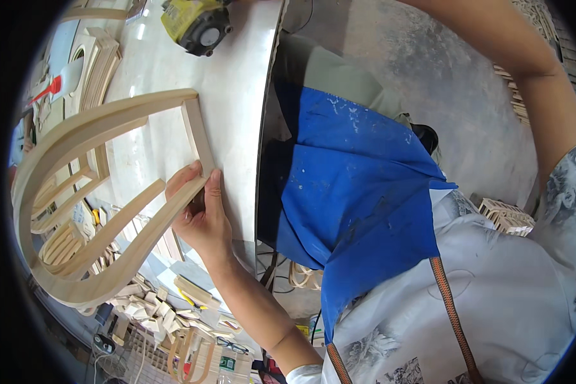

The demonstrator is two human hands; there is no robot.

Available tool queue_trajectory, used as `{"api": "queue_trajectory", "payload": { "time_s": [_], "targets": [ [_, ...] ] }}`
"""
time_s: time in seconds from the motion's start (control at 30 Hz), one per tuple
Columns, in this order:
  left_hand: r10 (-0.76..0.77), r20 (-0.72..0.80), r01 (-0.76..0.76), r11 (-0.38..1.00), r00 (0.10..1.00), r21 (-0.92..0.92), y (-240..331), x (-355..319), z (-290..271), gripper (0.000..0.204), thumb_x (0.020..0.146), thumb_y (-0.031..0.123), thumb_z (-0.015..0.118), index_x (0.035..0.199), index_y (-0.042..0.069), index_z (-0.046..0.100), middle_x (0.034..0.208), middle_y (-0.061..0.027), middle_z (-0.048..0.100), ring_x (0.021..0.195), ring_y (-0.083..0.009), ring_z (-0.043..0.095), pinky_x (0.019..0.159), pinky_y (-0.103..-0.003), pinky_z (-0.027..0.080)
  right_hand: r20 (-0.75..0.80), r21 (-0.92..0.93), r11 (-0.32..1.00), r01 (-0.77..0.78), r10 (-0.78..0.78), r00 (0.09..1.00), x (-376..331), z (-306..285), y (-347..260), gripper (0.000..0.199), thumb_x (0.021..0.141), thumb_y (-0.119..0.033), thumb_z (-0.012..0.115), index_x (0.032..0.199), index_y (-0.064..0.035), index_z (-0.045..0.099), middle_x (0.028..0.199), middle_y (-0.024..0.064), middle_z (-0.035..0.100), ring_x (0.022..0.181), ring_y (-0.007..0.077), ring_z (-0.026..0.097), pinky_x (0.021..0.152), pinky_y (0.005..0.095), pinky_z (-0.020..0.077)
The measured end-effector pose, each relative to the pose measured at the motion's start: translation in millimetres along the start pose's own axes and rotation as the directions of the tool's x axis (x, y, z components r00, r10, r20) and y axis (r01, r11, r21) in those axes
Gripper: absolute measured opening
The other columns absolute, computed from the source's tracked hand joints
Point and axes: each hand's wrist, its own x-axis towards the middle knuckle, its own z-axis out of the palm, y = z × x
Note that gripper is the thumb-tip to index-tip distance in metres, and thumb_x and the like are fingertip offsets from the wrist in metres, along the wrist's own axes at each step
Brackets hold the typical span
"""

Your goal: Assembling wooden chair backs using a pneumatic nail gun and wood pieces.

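The left hand (201, 214) is clamped on the wooden frame (77, 192), right at the corner where the short crosspiece (198, 134) meets the curved rail. Fingers (187, 176) curl over the top of the joint and the thumb (214, 185) presses flat along the rail's end, so the grip sits at the frame's near end. From there the frame sweeps away to the left in a big bent loop, lying on the pale tabletop (237, 83), with its rounded end hanging past the table's edge. A thinner inner slat (112, 230) runs inside the loop, close under the hand.

The right arm (531, 77) reaches up and out of the top edge; its hand is out of view, so its grip cannot be told.

At the table's far end sits a yellow and black power tool (195, 22). A red-capped glue bottle (51, 86) lies at the left, beside a stack of curved wooden parts (99, 67). Below the table, small wood offcuts (153, 307) are heaped on the floor. A blue apron (345, 192) hangs down the person's front.
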Motion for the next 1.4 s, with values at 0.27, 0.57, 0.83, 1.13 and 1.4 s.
{"api": "queue_trajectory", "payload": {
  "time_s": [0.27, 0.57, 0.83, 1.13, 1.4],
  "targets": [
    [0.008, 0.009, -0.008, 0.999, 1.000, -0.037, -2, 6, 6, 0.035, 0.092, -0.006, 0.078, 0.125, -0.002, 0.067, 0.125, -0.0142, 0.070, 0.115, -0.0200, 0.067, 0.102, -0.033, 0.056, 0.519, 0.077, 0.544, -0.836, 0.694, 0.499, -21, -124, -101, 0.020, 0.084, -0.013, 0.067, 0.092, 0.0056, 0.069, 0.081, 0.0249, 0.072, 0.079, 0.0435, 0.073, 0.073, 0.0506, 0.0576],
    [0.015, 0.013, -0.015, 0.999, 1.000, 0.043, -2, 7, 0, 0.035, 0.089, -0.008, 0.080, 0.121, -0.001, 0.067, 0.126, -0.0111, 0.068, 0.115, -0.0201, 0.066, 0.101, -0.034, 0.057, 0.812, 0.547, -0.580, -0.603, 0.191, 0.552, -93, 12, -155, 0.035, 0.095, -0.028, 0.078, 0.076, -0.0024, 0.065, 0.063, 0.0028, 0.057, 0.053, 0.0120, 0.052, 0.051, 0.0313, 0.0439],
    [0.004, 0.006, -0.004, 1.000, 1.000, 0.028, -3, 4, -4, 0.036, 0.089, -0.009, 0.079, 0.122, -0.001, 0.068, 0.126, -0.0110, 0.069, 0.115, -0.0200, 0.067, 0.101, -0.033, 0.057, 0.810, 0.477, -0.723, -0.500, 0.141, 0.569, -91, 27, -170, 0.026, 0.101, -0.030, 0.074, 0.103, -0.0047, 0.069, 0.062, -0.0045, 0.048, 0.050, 0.0065, 0.044, 0.047, 0.0266, 0.0380],
    [-0.017, 0.009, 0.017, 1.000, 1.000, -0.013, -1, 3, -3, 0.035, 0.089, -0.009, 0.079, 0.121, 0.000, 0.068, 0.125, -0.0101, 0.068, 0.114, -0.0199, 0.066, 0.101, -0.034, 0.057, 0.815, 0.476, -0.725, -0.498, 0.151, 0.559, -94, 32, -172, 0.035, 0.102, -0.031, 0.072, 0.122, -0.0023, 0.071, 0.065, -0.0054, 0.046, 0.052, 0.0059, 0.044, 0.047, 0.0255, 0.0379],
    [0.007, 0.000, -0.007, 1.000, 1.000, 0.023, 0, 5, -1, 0.034, 0.090, -0.008, 0.079, 0.121, 0.001, 0.069, 0.124, -0.0090, 0.068, 0.113, -0.0185, 0.066, 0.099, -0.032, 0.056, 0.824, 0.460, -0.726, -0.511, 0.135, 0.551, -92, 27, -168, 0.026, 0.098, -0.026, 0.074, 0.099, -0.0007, 0.070, 0.063, -0.0047, 0.048, 0.053, 0.0064, 0.046, 0.050, 0.0276, 0.0414]
  ]
}}
